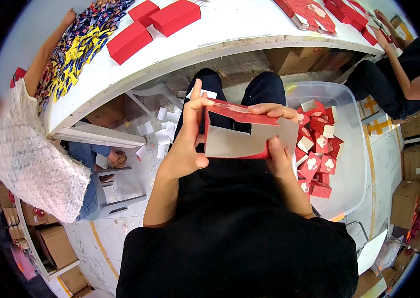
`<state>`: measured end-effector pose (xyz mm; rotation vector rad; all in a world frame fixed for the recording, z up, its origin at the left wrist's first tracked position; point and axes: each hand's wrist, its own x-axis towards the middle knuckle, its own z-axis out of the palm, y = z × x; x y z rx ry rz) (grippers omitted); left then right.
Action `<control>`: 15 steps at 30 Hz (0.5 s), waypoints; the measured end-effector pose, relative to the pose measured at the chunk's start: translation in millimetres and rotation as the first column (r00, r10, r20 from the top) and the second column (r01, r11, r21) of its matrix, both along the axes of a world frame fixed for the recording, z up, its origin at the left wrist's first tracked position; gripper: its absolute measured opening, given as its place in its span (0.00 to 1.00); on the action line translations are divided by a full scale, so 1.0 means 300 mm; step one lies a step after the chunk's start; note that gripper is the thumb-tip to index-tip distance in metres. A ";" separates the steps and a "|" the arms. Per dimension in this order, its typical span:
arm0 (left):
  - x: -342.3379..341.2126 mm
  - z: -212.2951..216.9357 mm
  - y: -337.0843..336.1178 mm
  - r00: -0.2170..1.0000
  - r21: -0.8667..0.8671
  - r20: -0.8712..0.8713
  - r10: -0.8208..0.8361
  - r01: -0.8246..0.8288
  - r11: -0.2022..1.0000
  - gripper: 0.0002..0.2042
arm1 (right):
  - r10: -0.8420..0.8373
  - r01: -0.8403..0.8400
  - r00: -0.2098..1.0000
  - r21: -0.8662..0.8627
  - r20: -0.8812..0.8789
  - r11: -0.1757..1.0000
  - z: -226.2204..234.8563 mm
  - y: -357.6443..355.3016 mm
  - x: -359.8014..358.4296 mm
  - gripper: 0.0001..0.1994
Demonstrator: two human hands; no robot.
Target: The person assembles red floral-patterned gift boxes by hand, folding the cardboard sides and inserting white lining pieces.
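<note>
A red cardboard box point(230, 146) with a white inside is held above my lap, its open side turned toward me. My left hand point(182, 144) grips the box's left end, with the index finger pointing up and the thumb by the lower corner. At the right end, my right hand point(280, 149) has its fingers over the far panel and its thumb on the near edge of the white inside. Just right of my hands, a see-through plastic tub point(354, 164) contains several small red boxes point(321, 144) with pale flower shapes.
Ahead curves a white table point(230, 22) bearing closed red boxes point(176, 17), flat red box pieces point(312, 15) and blue and yellow wrapped pieces point(83, 49). Co-workers sit at left point(41, 154) and right point(404, 74). White card pieces point(165, 131) lie left of my legs.
</note>
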<state>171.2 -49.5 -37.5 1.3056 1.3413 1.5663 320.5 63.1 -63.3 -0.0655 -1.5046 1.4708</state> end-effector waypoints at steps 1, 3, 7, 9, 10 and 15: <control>0.007 0.011 -0.001 1.000 -0.007 0.002 0.023 -0.023 1.000 0.56 | -0.022 0.022 0.999 0.010 0.024 1.000 0.008 -0.001 0.006 0.19; 0.029 0.019 -0.001 0.998 -0.013 -0.028 0.064 -0.064 0.998 0.52 | -0.063 0.061 0.996 0.030 0.066 0.998 0.018 0.001 0.022 0.14; 0.050 -0.013 -0.002 0.961 0.064 -0.219 0.171 -0.160 0.985 0.41 | -0.108 0.101 0.983 0.054 0.148 0.993 0.030 -0.008 0.050 0.11; 0.063 -0.021 -0.003 0.936 0.098 -0.289 0.201 -0.180 0.979 0.29 | -0.124 0.115 0.973 0.057 0.195 0.992 0.035 -0.004 0.066 0.12; 0.071 -0.016 -0.004 0.925 0.060 -0.316 0.212 -0.204 0.977 0.27 | -0.131 0.121 0.967 0.058 0.219 0.991 0.035 -0.002 0.071 0.12; 0.075 -0.024 0.021 0.894 0.055 -0.362 0.264 -0.262 0.963 0.18 | -0.265 0.203 0.926 0.236 0.270 0.950 0.048 -0.025 0.062 0.19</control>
